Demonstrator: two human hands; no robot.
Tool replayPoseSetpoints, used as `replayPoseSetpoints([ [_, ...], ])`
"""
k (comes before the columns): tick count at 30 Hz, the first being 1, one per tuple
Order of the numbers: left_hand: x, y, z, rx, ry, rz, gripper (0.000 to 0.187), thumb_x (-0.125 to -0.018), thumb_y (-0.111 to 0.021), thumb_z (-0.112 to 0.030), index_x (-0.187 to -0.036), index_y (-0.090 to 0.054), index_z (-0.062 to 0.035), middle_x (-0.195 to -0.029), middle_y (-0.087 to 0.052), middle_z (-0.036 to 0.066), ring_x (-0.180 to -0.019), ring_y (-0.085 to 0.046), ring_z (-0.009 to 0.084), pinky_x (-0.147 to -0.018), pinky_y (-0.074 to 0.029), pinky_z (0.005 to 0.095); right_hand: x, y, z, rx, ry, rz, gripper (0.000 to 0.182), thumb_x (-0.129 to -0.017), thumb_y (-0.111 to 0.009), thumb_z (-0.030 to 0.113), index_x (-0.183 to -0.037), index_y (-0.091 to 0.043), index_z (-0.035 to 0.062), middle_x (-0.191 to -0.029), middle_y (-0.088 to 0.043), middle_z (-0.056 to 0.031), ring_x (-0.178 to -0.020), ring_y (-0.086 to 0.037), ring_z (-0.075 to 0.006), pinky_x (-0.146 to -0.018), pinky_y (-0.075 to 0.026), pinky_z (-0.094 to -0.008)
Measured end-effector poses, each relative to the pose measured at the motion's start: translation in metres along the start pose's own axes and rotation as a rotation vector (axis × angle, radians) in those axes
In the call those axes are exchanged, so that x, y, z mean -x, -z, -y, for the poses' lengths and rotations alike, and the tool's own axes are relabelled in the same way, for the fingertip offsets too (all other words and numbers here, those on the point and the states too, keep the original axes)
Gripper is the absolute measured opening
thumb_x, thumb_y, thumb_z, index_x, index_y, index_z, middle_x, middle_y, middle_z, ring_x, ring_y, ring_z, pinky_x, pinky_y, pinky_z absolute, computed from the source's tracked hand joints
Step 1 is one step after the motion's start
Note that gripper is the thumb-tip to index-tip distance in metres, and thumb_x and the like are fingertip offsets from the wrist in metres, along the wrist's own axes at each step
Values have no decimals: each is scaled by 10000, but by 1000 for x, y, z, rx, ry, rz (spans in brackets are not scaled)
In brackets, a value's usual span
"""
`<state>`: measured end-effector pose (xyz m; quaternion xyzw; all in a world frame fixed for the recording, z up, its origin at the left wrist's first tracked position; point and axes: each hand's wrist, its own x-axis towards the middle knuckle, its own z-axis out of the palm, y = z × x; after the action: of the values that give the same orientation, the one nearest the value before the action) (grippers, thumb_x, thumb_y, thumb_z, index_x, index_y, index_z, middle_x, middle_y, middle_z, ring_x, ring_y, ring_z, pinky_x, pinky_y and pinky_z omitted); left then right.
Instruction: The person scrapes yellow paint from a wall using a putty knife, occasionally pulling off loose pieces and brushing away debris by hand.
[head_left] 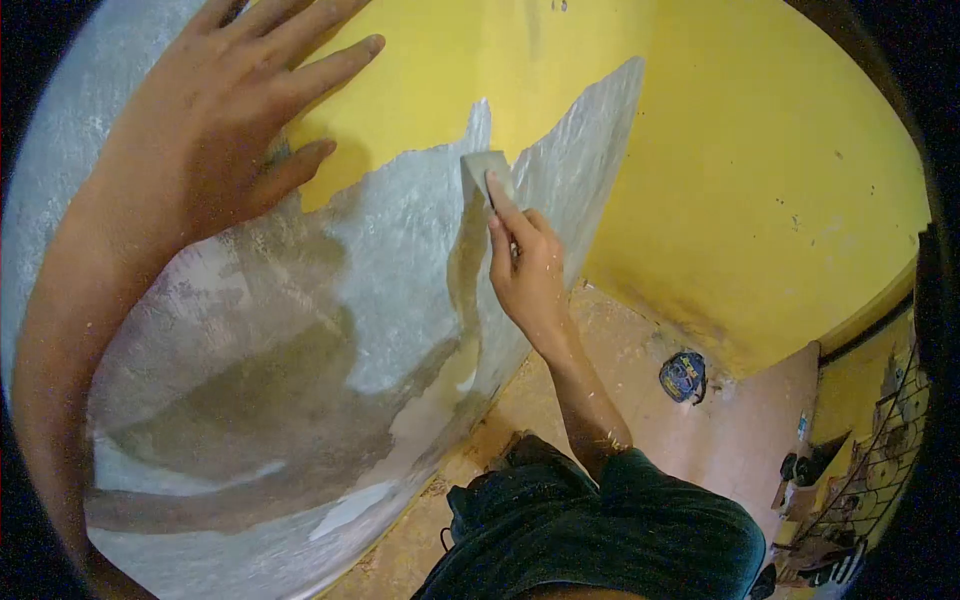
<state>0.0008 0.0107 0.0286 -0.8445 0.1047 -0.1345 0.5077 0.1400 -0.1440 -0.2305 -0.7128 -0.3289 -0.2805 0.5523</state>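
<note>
My left hand lies against the wall at the upper left, fingers stretched and spread, over the ragged border between yellow paint and bare grey wall. Nothing is held in it. Near the middle of the view, my right hand grips a small flat greyish scraper, with a finger laid along its face. The scraper's upper edge meets the wall just below a narrow grey notch in the yellow paint. How the lower part of the scraper is shaped is hidden by the fingers.
A second yellow wall joins at the corner on the right. On the dusty floor sits a dark patterned bag-like item. Shoes, boxes and a metal grille stand at the lower right.
</note>
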Motion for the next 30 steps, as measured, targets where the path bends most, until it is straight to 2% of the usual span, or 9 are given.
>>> replayPoseSetpoints([
  [3,0,-8,-6,-175,20,-168,651,-957,-582,-520,-1444,-459,-107,-1536,-369,219,-1471,-305,369,-1239,-180,577,9,-2,2,52,-60,105,464,-953,-603,11,-1398,-606,141,-679,-492,-155,-599,-464,-245,-587,-412,-375],
  [6,-2,0,-9,-90,87,-61,653,-953,-580,-531,-1440,-466,-110,-1538,-369,218,-1474,-303,370,-1239,-178,576,-1,-6,5,34,-73,81,450,-953,-598,10,-1383,-620,140,-690,-509,-172,-604,-492,-274,-597,-427,-389],
  [8,0,-7,-5,-122,34,-134,655,-952,-572,-540,-1436,-471,-110,-1540,-367,218,-1477,-298,370,-1238,-180,577,-22,-5,7,91,-16,-9,467,-954,-598,26,-1403,-599,154,-702,-523,-199,-616,-521,-328,-616,-443,-419],
  [11,-2,-6,-5,-117,42,-98,660,-952,-563,-550,-1438,-470,-112,-1544,-362,219,-1481,-292,370,-1238,-181,575,-5,-4,8,182,-37,85,478,-965,-582,38,-1431,-562,146,-726,-539,-229,-649,-543,-378,-636,-452,-447],
  [15,-2,-10,-3,-198,40,-122,662,-955,-561,-541,-1449,-456,-112,-1543,-357,222,-1482,-286,371,-1239,-179,574,-8,-3,10,150,-15,59,496,-963,-574,37,-1448,-535,136,-745,-546,-245,-672,-549,-396,-651,-454,-469],
  [18,-2,-4,-2,-102,-12,-19,656,-961,-553,-530,-1453,-448,-108,-1542,-351,226,-1482,-279,376,-1240,-175,577,-23,0,16,195,-24,22,513,-950,-564,13,-1448,-533,131,-766,-556,-252,-702,-560,-410,-670,-460,-483],
  [20,-1,-9,-3,-159,11,-73,649,-965,-549,-521,-1453,-448,-105,-1542,-347,228,-1482,-276,377,-1238,-177,581,-10,-1,15,235,-40,116,525,-942,-564,5,-1451,-526,127,-778,-558,-257,-714,-566,-421,-686,-465,-488],
  [27,-2,-11,-6,-85,9,-100,636,-970,-546,-515,-1445,-459,-101,-1541,-348,225,-1478,-280,374,-1234,-186,578,-30,5,22,229,-31,57,524,-950,-561,10,-1459,-510,121,-783,-559,-274,-723,-571,-436,-691,-468,-497],
  [30,-1,-10,-4,-167,28,-119,634,-970,-548,-516,-1442,-462,-101,-1541,-352,222,-1476,-285,376,-1234,-188,574,-17,7,21,232,-69,180,536,-950,-563,14,-1469,-498,128,-788,-564,-276,-732,-574,-434,-696,-467,-502],
])
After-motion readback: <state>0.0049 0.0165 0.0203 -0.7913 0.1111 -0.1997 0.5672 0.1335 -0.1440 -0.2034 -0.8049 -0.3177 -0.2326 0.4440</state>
